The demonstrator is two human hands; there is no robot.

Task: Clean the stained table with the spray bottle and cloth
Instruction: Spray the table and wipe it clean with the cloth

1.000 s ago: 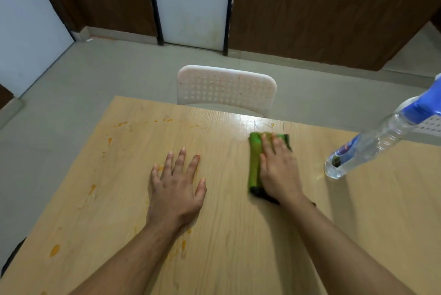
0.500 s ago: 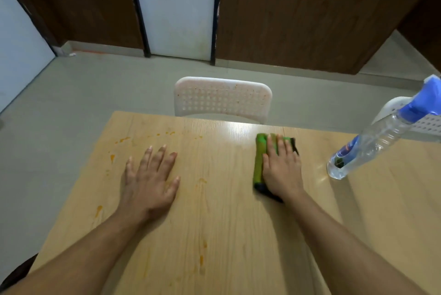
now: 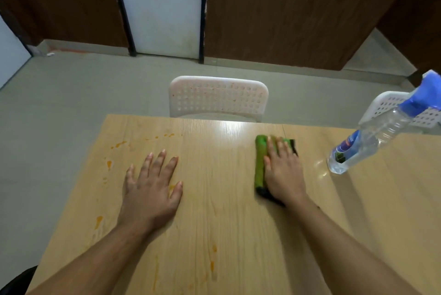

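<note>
Table (image 3: pixel 238 235): orange stains are persisting from 9 to 6 o'clock; the far centre is looking clean, so roughly half remains. Chair (image 3: pixel 217 99) at 12. Spray bottle (image 3: pixel 372 142) is standing at 2. Left hand (image 3: pixel 152 189), flat, is bracing; right hand (image 3: pixel 284 170), flat, is pressing cloth (image 3: pixel 260 163), slightly blurred.

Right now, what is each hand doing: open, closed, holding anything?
Left hand: open, flat on the table, holding nothing.
Right hand: open, fingers straight, pressing the green cloth.
</note>
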